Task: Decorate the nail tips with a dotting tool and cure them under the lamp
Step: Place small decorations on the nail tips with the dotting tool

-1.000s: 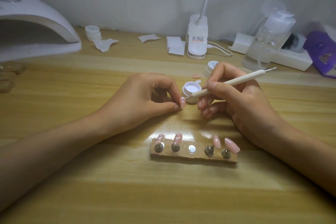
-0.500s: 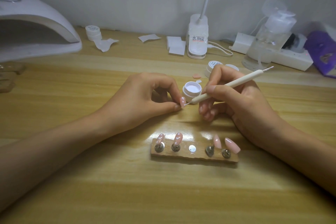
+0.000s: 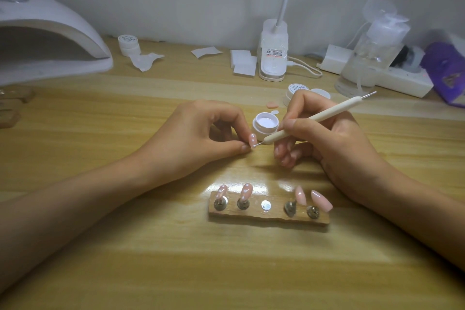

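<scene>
The left hand (image 3: 198,138) pinches a pink nail tip (image 3: 252,139) between thumb and index finger, low over the desk (image 3: 151,259). The right hand (image 3: 324,143) holds the white dotting tool (image 3: 314,118) like a pen, its fingers (image 3: 298,100) curled around it. The metal point touches the lower part of the tip. An open white jar (image 3: 265,123) stands just behind

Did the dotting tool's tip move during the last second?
Yes. Against the unmoved open jar, the dotting tool has slid its tip toward the person, down the nail tip that the left hand pinches.
</scene>
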Tool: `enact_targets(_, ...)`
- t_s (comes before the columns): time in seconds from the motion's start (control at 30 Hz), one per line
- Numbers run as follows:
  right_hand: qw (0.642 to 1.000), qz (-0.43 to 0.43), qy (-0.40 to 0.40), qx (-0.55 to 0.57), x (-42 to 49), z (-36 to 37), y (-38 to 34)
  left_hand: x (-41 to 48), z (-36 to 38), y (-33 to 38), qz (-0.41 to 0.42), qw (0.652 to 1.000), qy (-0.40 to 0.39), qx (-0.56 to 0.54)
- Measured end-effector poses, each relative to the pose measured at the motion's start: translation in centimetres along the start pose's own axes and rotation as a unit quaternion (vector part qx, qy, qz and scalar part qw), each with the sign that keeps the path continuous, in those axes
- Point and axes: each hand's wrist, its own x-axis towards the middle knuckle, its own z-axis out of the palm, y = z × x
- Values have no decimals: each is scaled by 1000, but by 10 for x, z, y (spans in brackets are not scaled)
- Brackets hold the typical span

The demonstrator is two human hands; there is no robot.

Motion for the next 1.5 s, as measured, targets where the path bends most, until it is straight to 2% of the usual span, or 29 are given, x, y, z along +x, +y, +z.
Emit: enact_targets(1.5,1000,-10,9,21,0,-1,2,0,1,-2,3,1000,-1,-8)
